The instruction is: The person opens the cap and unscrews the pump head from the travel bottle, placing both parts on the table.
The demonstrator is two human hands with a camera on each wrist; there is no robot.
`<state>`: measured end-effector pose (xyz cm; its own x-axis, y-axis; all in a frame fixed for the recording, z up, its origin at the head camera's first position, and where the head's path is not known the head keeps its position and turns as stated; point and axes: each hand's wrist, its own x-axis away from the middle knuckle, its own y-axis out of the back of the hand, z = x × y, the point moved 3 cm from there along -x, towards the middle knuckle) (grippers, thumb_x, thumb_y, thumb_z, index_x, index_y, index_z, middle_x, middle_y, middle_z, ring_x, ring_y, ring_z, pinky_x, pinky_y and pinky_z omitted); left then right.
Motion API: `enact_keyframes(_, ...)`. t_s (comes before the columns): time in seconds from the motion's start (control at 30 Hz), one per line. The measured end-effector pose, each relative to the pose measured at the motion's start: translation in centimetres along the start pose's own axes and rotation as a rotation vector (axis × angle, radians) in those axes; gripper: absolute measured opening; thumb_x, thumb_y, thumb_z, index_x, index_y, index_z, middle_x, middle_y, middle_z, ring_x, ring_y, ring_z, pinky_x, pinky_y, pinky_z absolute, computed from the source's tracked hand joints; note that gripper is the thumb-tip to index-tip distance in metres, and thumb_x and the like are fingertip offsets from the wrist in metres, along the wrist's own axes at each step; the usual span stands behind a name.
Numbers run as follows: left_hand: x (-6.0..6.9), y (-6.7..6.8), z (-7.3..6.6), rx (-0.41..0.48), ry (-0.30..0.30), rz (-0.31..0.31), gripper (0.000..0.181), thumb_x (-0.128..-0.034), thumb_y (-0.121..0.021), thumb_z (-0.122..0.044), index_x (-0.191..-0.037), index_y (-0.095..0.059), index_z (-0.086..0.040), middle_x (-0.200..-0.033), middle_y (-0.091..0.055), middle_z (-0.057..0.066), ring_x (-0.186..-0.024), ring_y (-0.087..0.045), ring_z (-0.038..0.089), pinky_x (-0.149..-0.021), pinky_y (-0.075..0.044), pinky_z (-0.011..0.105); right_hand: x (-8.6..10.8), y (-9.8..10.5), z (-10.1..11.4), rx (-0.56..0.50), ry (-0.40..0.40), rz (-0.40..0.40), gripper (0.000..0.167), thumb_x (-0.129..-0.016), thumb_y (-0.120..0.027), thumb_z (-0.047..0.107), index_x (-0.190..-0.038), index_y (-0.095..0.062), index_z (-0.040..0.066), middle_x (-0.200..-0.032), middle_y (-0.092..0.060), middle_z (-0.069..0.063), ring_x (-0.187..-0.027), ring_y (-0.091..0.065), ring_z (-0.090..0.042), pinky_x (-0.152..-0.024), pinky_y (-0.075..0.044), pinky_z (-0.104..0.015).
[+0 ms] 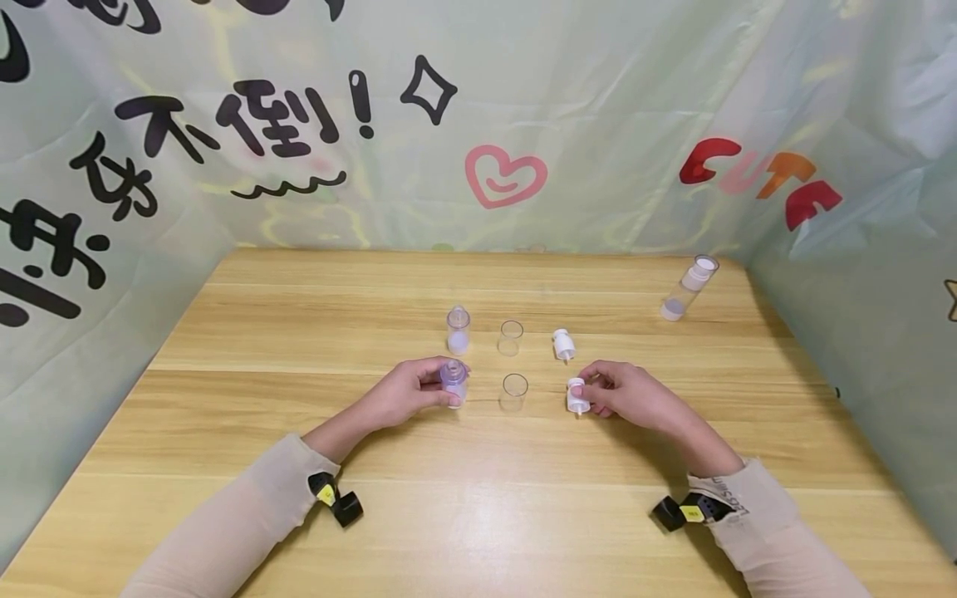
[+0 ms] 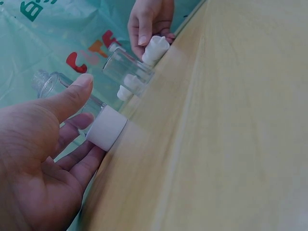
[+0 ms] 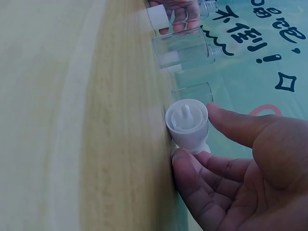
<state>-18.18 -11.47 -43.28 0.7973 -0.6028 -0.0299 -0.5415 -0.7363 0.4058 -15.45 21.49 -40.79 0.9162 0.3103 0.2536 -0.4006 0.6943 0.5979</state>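
My left hand [image 1: 404, 392] grips a small clear bottle [image 1: 453, 380] with a white base, thumb on one side and fingers on the other. In the left wrist view its white base [image 2: 107, 128] is at the tabletop. My right hand [image 1: 635, 394] pinches a white pump head [image 1: 576, 395]; the right wrist view shows its round underside and short central stem [image 3: 186, 115]. Between the hands stands a clear open cylindrical cover [image 1: 513, 394]. Behind these are a second bottle [image 1: 458, 330], a second clear cover [image 1: 511, 339] and another white pump head [image 1: 564, 345].
An assembled pump bottle [image 1: 689, 288] with a clear cover is at the far right of the wooden table [image 1: 478, 515]. A printed cloth backdrop [image 1: 598, 108] hangs behind and along both sides. Each sleeve carries a strapped black wrist camera [image 1: 336, 500].
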Motion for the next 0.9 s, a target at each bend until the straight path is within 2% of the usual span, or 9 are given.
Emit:
enact_keyframes(0.4, 0.0, 0.2, -0.3, 0.027, 0.009, 0.025, 0.051, -0.0839, -0.078, -0.016, -0.130, -0.059, -0.004, -0.122, -0.064, 0.012, -0.115, -0.061, 0.026, -0.095, -0.050, 0.026, 0.1, 0.1, 0.0, -0.009, 0.015, 0.009, 0.041, -0.096, -0.065, 0.032, -0.119, -0.058, -0.002, -0.083, -0.063, -0.007, -0.073, -0.061, -0.020, -0.066, -0.055, -0.032)
enact_keyframes(0.67, -0.1, 0.1, -0.1, 0.045, 0.027, 0.039, 0.051, -0.0842, -0.078, -0.016, -0.130, -0.059, -0.004, -0.123, -0.064, 0.013, -0.116, -0.060, 0.027, -0.096, -0.049, 0.028, 0.3, 1.2, -0.3, -0.003, 0.031, 0.039, 0.038, -0.099, -0.061, 0.026, -0.123, -0.056, -0.004, -0.087, -0.066, -0.008, -0.077, -0.063, -0.021, -0.072, -0.055, -0.034)
enact_keyframes(0.9, -0.1, 0.1, 0.1, 0.038, 0.020, 0.037, 0.052, -0.0839, -0.078, -0.018, -0.130, -0.059, -0.004, -0.123, -0.064, 0.012, -0.115, -0.061, 0.027, -0.095, -0.050, 0.029, 0.1, 0.6, -0.3, 0.010, 0.012, 0.003, 0.047, -0.094, -0.067, 0.032, -0.123, -0.056, -0.003, -0.086, -0.064, -0.007, -0.073, -0.060, -0.019, -0.065, -0.053, -0.032)
